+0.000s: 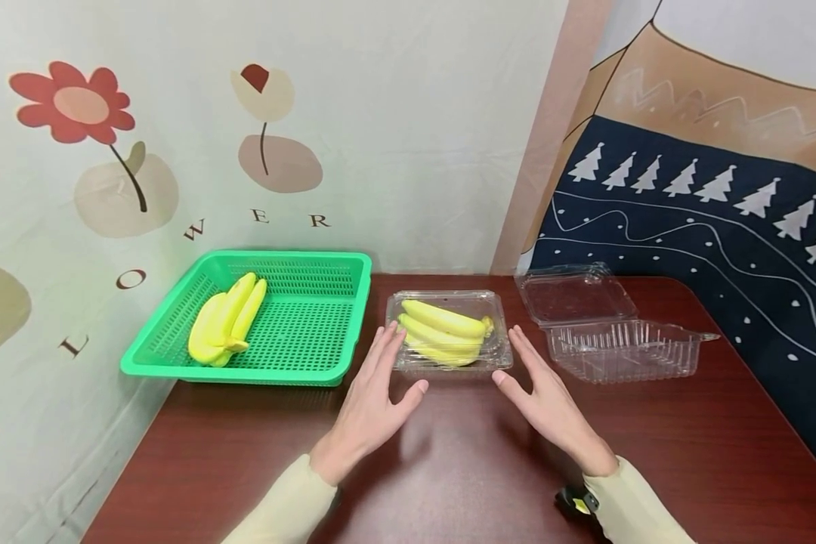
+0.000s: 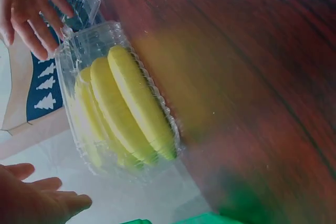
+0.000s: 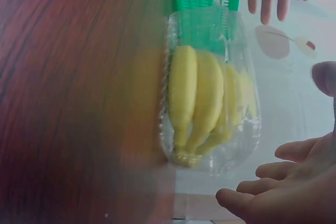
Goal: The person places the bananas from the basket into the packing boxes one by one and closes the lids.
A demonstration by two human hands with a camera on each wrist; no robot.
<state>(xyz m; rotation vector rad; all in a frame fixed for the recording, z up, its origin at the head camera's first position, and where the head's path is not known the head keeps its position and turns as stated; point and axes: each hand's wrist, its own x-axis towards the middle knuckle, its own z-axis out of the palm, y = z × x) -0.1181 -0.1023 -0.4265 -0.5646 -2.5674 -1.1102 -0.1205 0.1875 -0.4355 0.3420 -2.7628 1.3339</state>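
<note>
A clear plastic clamshell box [image 1: 449,368] stands on the table with its lid down. Inside it lies a bunch of yellow bananas [image 1: 442,332], its stem end toward the right in the head view. My left hand [image 1: 374,400] is at the box's left front corner, fingers straight and thumb spread. On the opposite side my right hand [image 1: 551,404] mirrors it, fingers extended near the right front corner. Both wrist views show the box [image 2: 68,72] [image 3: 244,35] between the hands, with nothing gripped. Whether the left fingertips touch the box I cannot tell.
A green plastic basket [image 1: 245,374] on the left holds another bunch of bananas [image 1: 224,321]. To the right stands a second clear clamshell box [image 1: 622,351], its lid [image 1: 574,295] folded back. A printed cloth [image 1: 415,136] hangs behind the dark red table [image 1: 442,461].
</note>
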